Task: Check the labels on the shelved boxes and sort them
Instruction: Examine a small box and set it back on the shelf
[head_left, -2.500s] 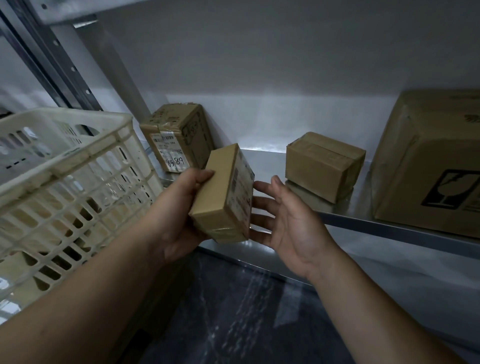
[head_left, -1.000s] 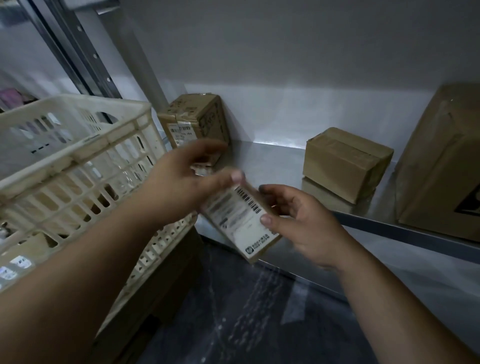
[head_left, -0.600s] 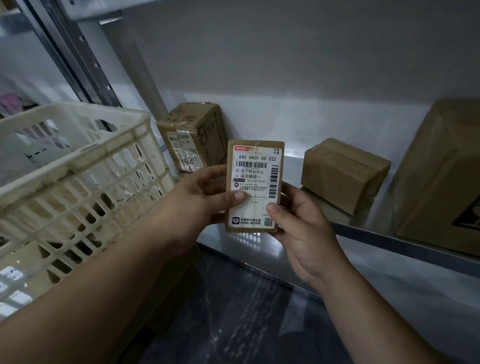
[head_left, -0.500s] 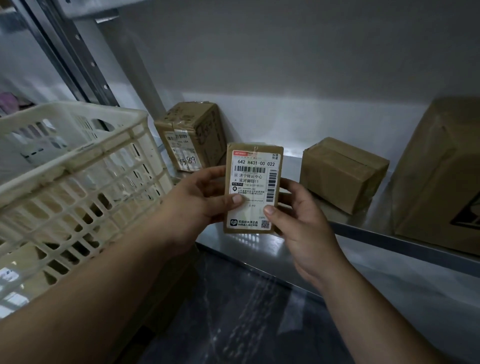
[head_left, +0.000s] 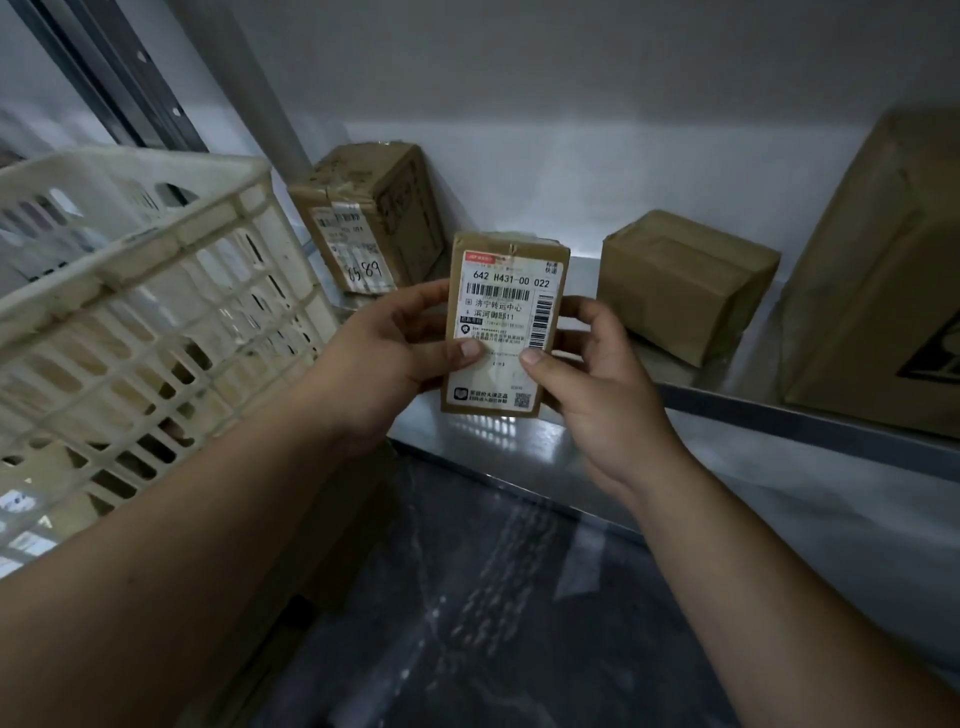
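Note:
A small brown cardboard box is held upright in front of the shelf, its white shipping label with barcodes facing me. My left hand grips its left side, thumb on the label. My right hand grips its right side, thumb also on the label. On the metal shelf behind stand a taped box marked 6589 at the back left, a plain box in the middle and a large box at the right.
A cream plastic lattice crate stands at my left, with parcels dimly visible inside. A steel shelf upright rises behind it. Dark floor lies below the shelf edge.
The small box went from tilted in my left hand to upright with its label facing me, held by both hands. In the last half second it barely moved.

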